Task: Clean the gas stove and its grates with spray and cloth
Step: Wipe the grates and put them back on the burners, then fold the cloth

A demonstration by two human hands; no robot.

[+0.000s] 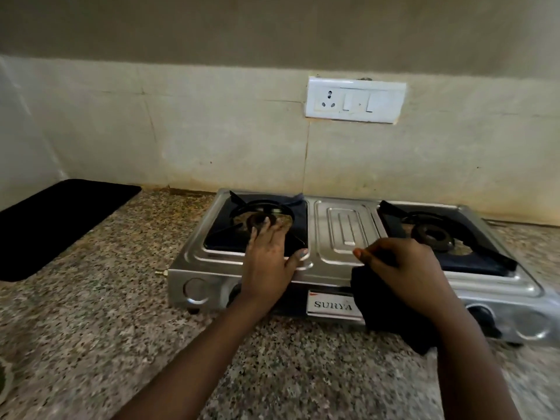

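Observation:
A steel two-burner gas stove (344, 228) stands on the granite counter against the tiled wall. Its left grate (242, 207) and right grate (454, 228) are black and sit over the burners. My left hand (269, 253) lies flat on the left grate, fingers stretched toward the burner and thumb out on the steel rim. My right hand (400, 268) grips a dark cloth (391, 307) that hangs over the stove's front edge, beside the brand plate. No spray bottle is in view.
A black mat (57, 225) lies on the granite counter (121, 344) at the left. A white socket and switch plate (354, 100) is on the wall above the stove. Two control knobs sit on the stove front, partly hidden by my arms.

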